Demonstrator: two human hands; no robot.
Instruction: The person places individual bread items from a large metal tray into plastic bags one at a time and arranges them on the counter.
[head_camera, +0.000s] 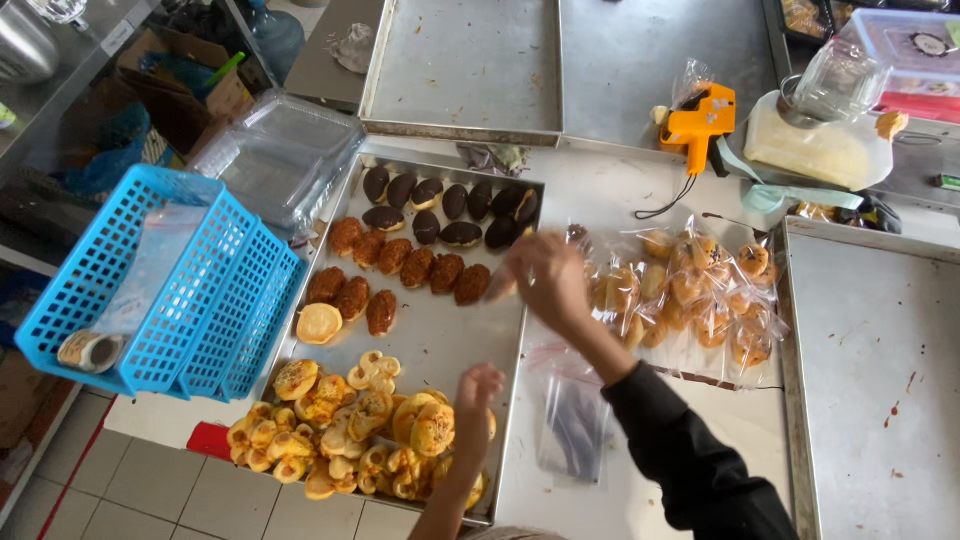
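Observation:
My left hand (478, 392) hovers with bent fingers over a heap of yellow ring-shaped and round pastries (340, 430) at the near end of a metal tray (440, 335). My right hand (545, 278), black-sleeved and blurred by motion, is over the tray's right rim beside rows of brown crumbed pastries (400, 268). Something pale shows at its fingertips; I cannot make out what it is. Dark chocolate-topped pastries (445, 205) fill the tray's far end. Bagged pastries (690, 290) lie just right of that hand.
A blue plastic basket (170, 280) stands tilted at the left with a tape roll (88, 350) in it. Flat clear bags (572, 415) lie near me. An orange label gun (700, 120), stacked clear containers (280, 150) and bare metal trays (470, 60) (880, 350) surround the work area.

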